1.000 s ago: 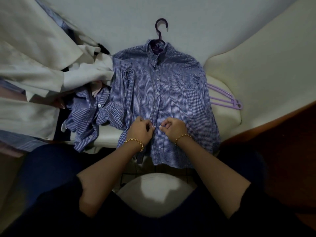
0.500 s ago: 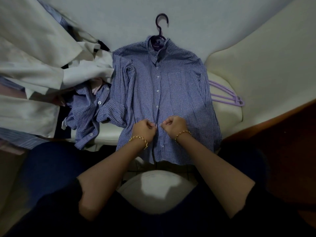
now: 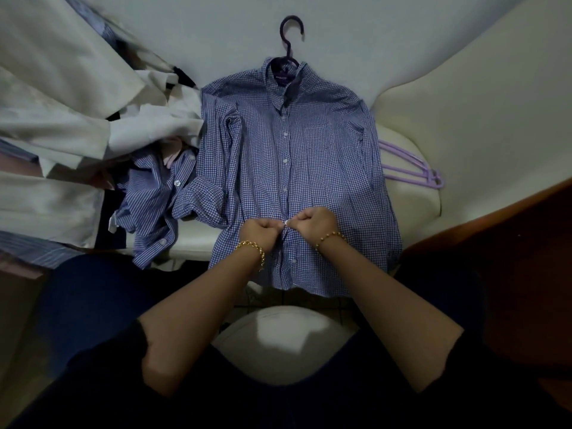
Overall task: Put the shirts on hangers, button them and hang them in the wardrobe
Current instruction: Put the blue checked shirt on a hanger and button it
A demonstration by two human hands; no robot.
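The left hand [image 3: 261,232] and right hand [image 3: 316,222] are pinching the front edges of the checked shirt [image 3: 328,168] at a low button [image 3: 286,222]. The shirt is lying flat on a white cushion [image 3: 410,205], with a dark hanger [image 3: 291,32] in its collar.

Dim, cool light; checked shirt [image 3: 309,156] mid-frame reads sharpest. Lower frame falls into near-black shadow. Strong fisheye bending at edges; pale clothes [image 3: 55,97] upper left blurred.
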